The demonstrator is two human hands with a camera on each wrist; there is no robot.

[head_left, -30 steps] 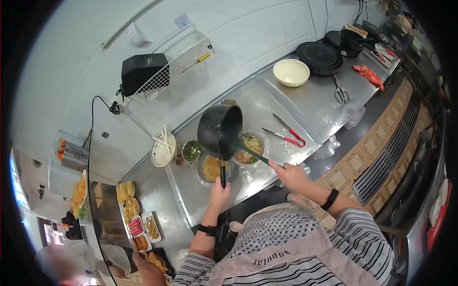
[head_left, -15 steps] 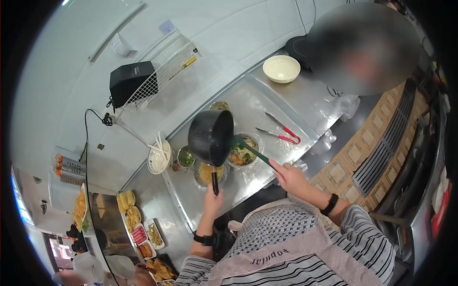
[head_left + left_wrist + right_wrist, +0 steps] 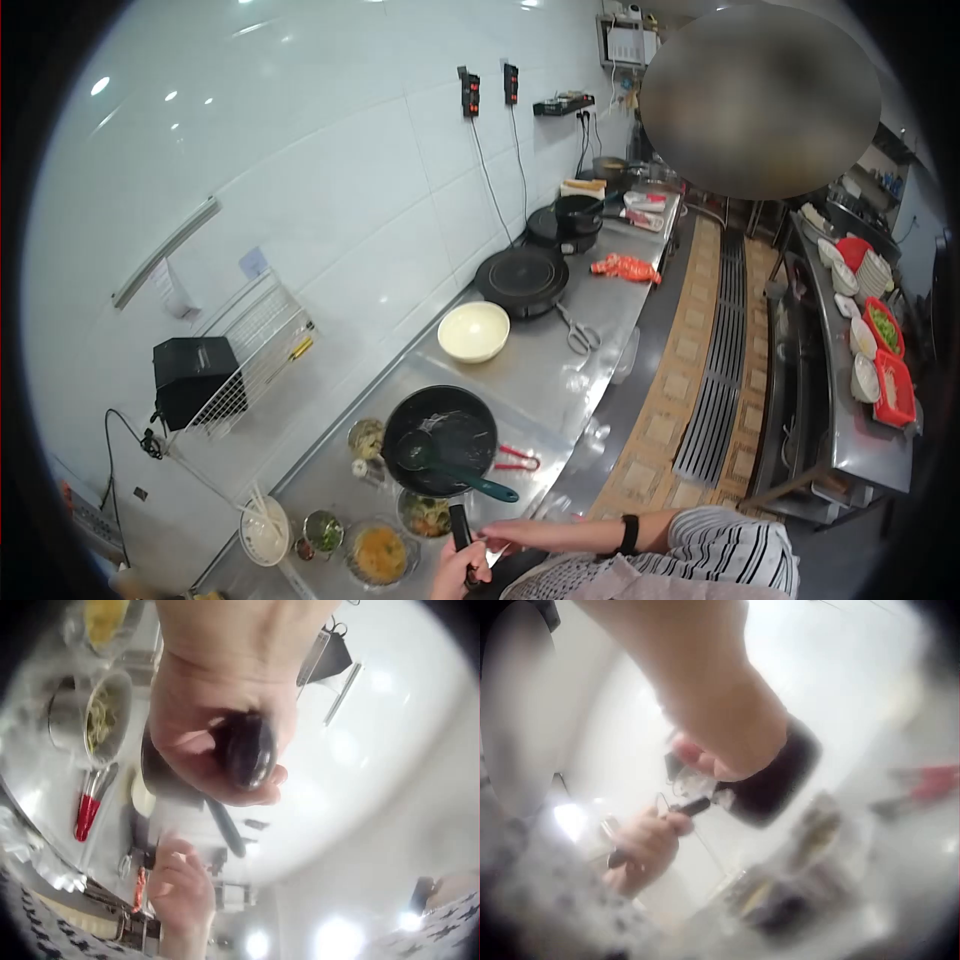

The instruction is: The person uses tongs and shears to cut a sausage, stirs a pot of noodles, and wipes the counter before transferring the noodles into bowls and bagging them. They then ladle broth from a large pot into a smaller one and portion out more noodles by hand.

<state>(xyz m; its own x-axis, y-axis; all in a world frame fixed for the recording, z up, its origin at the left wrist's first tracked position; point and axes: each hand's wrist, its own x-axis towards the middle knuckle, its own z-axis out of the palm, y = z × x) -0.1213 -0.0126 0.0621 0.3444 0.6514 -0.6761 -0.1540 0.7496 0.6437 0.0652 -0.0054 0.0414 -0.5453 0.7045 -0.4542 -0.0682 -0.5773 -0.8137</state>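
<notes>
My left hand (image 3: 460, 572) grips the black handle of a deep black saucepan (image 3: 487, 440), held over the steel counter with its inside facing up. A few pale strands cling to the pan's bottom. The dark green ladle (image 3: 470, 480) rests in the pan, its handle jutting over the rim. Beside the pan handle is my right hand (image 3: 512, 535), off the ladle; its fingers look loose in the left wrist view. Below the pan stand a bowl of noodles and vegetables (image 3: 425, 516) and a bowl of yellow food (image 3: 380, 556).
Red-handled tongs (image 3: 518, 459) lie partly behind the pan. Farther along the counter are a cream bowl (image 3: 473, 332), scissors (image 3: 580, 335) and a round black cooker (image 3: 521, 280). To the left stand a white bowl with chopsticks (image 3: 262, 540) and a cup of chopped greens (image 3: 323, 532).
The saucepan, earlier tipped over the bowls, has turned upright. My right hand has let go of the ladle, which now lies in the pan. The head view has swung right along the counter.
</notes>
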